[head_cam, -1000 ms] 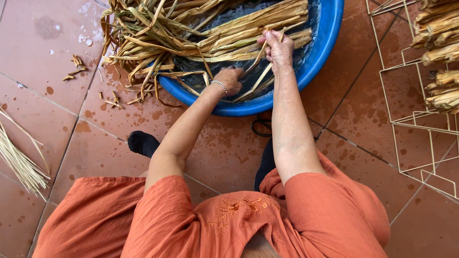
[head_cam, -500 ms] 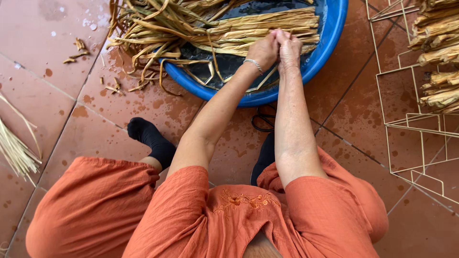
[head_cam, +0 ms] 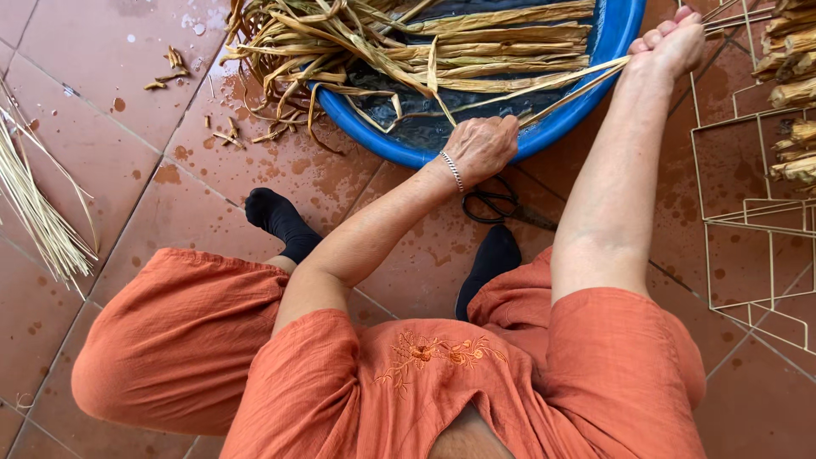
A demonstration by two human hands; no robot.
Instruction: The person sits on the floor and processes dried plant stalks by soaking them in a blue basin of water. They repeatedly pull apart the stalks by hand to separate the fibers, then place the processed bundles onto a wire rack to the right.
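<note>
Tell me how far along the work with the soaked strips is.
Done: a bundle of thin pale strips lies on the tiles to the left, and rolled bundles sit in the wire rack. In hand: the left hand and right hand each grip one long strip stretched over the blue basin's rim. Left: a large pile of wet strips in the basin.

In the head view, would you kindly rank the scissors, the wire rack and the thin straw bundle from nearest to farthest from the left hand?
1. Scissors: on the tiles just below the left hand.
2. Wire rack: far right.
3. Thin straw bundle: far left edge.
</note>
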